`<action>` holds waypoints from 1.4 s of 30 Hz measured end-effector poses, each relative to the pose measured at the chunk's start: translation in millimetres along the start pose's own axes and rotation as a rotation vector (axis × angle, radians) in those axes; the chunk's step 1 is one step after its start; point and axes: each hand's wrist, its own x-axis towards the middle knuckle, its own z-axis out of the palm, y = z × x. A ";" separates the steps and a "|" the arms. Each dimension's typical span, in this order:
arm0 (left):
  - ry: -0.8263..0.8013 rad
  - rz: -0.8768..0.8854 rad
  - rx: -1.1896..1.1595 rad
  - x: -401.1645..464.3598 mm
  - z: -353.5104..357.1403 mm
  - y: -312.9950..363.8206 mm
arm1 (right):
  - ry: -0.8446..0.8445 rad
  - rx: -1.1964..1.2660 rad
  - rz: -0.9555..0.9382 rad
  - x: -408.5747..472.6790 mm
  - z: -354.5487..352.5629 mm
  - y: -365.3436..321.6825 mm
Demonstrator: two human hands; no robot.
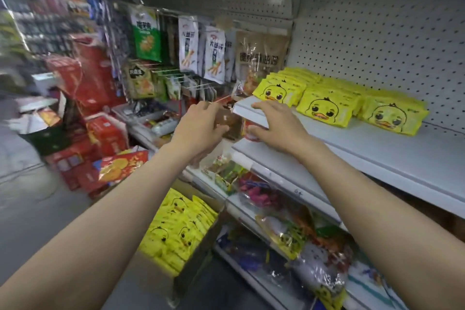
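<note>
Two bare forearms reach in from the lower edge toward the left end of a white shelf (377, 153). Nearest, on the floor below them, an open box (201, 254) holds yellow duck packs (176, 231) standing on edge. Just right of it, the lower shelves carry mixed bags (284, 231), blurred.

The left hand (201, 123) is off the shelf's end, with its fingers curled over a brown packet (230, 122) and its thumb beneath, holding it. The right hand (279, 123) lies over the shelf's corner, fingers on top and thumb under the edge, touching a red packet (251, 133) just below. Whether it grips cannot be told. The two packets sit between the hands, close together.

Beyond the right hand, duck rows (324, 108) lie in three stacks on the shelf, against the pegboard (377, 40). Left of these, hanging packs (214, 53) fill the hooks. Red cartons (100, 131) are piled on the floor at far left.
</note>
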 end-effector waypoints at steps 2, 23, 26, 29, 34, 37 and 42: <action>0.000 -0.030 0.003 -1.1 0.2 -28.0 | -0.035 0.018 -0.018 18.5 20.3 -17.8; -0.759 -0.253 -0.182 -30.1 241.1 -320.5 | -0.736 0.119 0.328 110.3 395.7 -82.0; -0.889 -0.298 -0.251 -61.3 283.4 -329.0 | -0.841 0.142 0.426 77.9 442.2 -68.2; -1.002 -0.352 -0.324 -93.0 322.4 -333.2 | -0.920 0.173 0.513 46.2 477.3 -54.5; -1.019 -0.369 -0.450 -128.8 368.0 -327.5 | -0.843 0.234 0.620 15.5 514.7 -43.6; -0.946 -0.324 -0.503 -130.2 387.6 -320.1 | -0.731 0.208 0.619 9.4 524.2 -42.1; -0.886 -0.288 -0.456 -124.4 402.7 -310.6 | -0.621 0.151 0.644 9.5 532.2 -34.1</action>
